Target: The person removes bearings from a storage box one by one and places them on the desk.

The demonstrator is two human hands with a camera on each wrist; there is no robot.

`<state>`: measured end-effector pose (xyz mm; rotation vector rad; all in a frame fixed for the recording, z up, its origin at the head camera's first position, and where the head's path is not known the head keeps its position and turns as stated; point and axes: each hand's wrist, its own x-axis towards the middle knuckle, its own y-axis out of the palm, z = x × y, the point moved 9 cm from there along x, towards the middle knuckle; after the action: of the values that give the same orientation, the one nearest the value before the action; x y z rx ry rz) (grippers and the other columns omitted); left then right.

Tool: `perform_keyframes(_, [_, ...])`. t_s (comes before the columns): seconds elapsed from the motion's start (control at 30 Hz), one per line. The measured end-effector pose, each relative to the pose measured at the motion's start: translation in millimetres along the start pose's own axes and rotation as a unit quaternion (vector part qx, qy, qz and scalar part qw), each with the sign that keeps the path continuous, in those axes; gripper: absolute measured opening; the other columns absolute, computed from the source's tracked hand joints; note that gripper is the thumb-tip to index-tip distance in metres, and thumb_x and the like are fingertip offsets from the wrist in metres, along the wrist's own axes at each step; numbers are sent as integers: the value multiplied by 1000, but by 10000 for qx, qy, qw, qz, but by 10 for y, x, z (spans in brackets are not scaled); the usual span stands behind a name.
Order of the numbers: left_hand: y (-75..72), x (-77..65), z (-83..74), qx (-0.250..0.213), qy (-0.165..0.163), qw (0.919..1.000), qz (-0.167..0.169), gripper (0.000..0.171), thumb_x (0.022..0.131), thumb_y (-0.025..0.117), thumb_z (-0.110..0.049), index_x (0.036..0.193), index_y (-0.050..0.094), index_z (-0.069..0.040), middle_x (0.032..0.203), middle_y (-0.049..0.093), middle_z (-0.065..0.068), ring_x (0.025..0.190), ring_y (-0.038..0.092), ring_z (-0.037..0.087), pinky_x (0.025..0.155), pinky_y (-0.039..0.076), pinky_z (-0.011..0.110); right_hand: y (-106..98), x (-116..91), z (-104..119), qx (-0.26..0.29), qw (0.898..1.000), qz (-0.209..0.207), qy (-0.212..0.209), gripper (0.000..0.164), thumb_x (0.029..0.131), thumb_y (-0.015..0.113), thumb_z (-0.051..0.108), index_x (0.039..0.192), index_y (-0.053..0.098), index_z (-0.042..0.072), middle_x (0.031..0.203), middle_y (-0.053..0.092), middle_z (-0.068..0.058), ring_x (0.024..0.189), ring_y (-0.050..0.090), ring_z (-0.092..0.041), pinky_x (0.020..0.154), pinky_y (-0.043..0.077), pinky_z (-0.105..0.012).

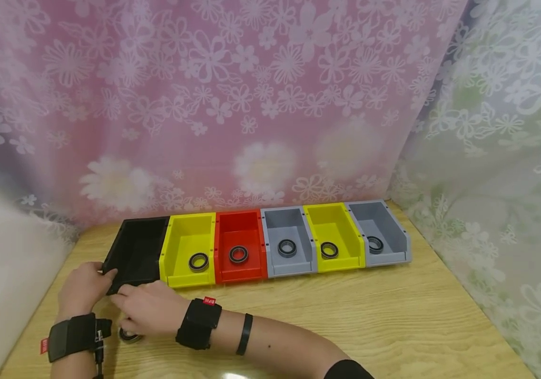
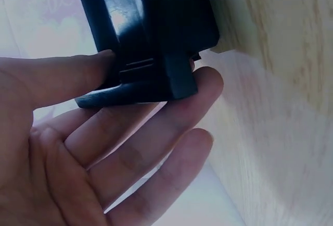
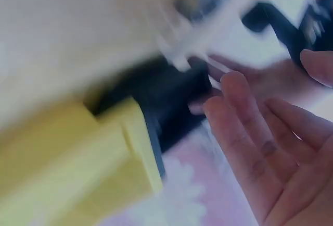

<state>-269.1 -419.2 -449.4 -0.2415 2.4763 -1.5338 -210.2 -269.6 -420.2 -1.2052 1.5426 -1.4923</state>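
Observation:
My left hand (image 1: 82, 288) pinches the left wall of the black bin (image 1: 138, 252) at its front corner. In the left wrist view the thumb lies over the wall of the bin (image 2: 171, 17), with the fingers on the outer side. Close to the bin's front edge is my right hand (image 1: 154, 310), its fingers loosely extended and nothing between them in the right wrist view. A ball bearing (image 1: 129, 337) lies on the table, partly hidden under the right hand's fingers.
Right of the black bin stand a yellow bin (image 1: 180, 237), a red bin (image 1: 239, 229), a grey bin (image 1: 284, 223), another yellow bin (image 1: 329, 221) and another grey bin (image 1: 376, 218), each with one bearing inside. A flowered curtain (image 1: 251, 105) hangs behind the wooden table (image 1: 370, 316).

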Motion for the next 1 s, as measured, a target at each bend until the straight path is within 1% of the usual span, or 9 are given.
perform_keyframes(0.1, [-37,2,-30,-14,28,9999,-116,59,102,58,-26,134,49,23,111,62,42,72,64,36,56,49,43,-236,-4,-158,5,9998,-167,134,50,102,59,51,146,58,27,124,62,15,89,59,8,63,40,-8])
perform_keyframes(0.2, [-46,-4,-39,38,-3,9999,-131,58,102,58,-27,133,51,22,112,62,42,75,64,42,57,51,47,-432,-25,-313,105,9990,-301,302,53,102,59,53,148,57,27,132,62,14,93,61,7,65,40,-8])
perform_keyframes(0.37, [-55,-28,-55,141,-140,9997,-148,57,101,59,-26,132,52,21,116,60,44,85,64,52,62,53,55,-667,-70,-563,335,9962,-482,644,53,103,57,53,148,57,26,141,60,12,97,65,4,67,45,-9])
perform_keyframes(0.57, [-81,-61,-66,159,-265,9993,-211,59,102,59,-30,131,53,22,114,61,43,85,64,51,63,53,54,-743,-115,-918,658,9900,-232,1228,58,103,56,54,152,53,24,146,58,9,106,67,-1,75,51,-14])
perform_keyframes(0.67, [-157,-100,-81,185,-370,9979,-493,58,102,58,-32,128,56,20,116,61,41,80,65,48,58,52,50,-711,-151,-1105,880,9840,-91,1546,60,102,57,55,152,52,23,146,59,7,111,67,-3,81,52,-15])
perform_keyframes(0.7, [-192,-119,-89,162,-430,9972,-587,58,103,57,-33,128,57,19,115,63,40,78,65,46,57,51,49,-704,-168,-1163,939,9820,-81,1638,60,102,57,54,152,52,21,145,59,6,111,67,-4,79,52,-15])
perform_keyframes(0.8, [-318,-192,-140,116,-620,9936,-938,58,102,57,-35,129,57,16,113,67,36,77,66,45,54,50,48,-703,-229,-1332,1065,9764,-188,1872,61,101,60,54,150,55,19,140,64,4,103,68,-5,68,51,-14])
perform_keyframes(0.9, [-423,-269,-240,65,-680,9907,-1179,59,103,56,-37,132,56,14,111,70,31,78,67,45,51,48,45,-725,-300,-1481,1054,9733,-393,2001,59,100,61,54,148,58,20,120,72,5,80,65,-7,54,44,-15])
perform_keyframes(1.0, [-496,-354,-423,90,-435,9878,-1491,57,103,58,-35,131,57,15,109,71,30,77,68,44,48,46,41,-726,-369,-1620,1130,9687,-550,2143,56,100,61,54,147,59,22,97,72,6,61,53,-9,49,36,-19])
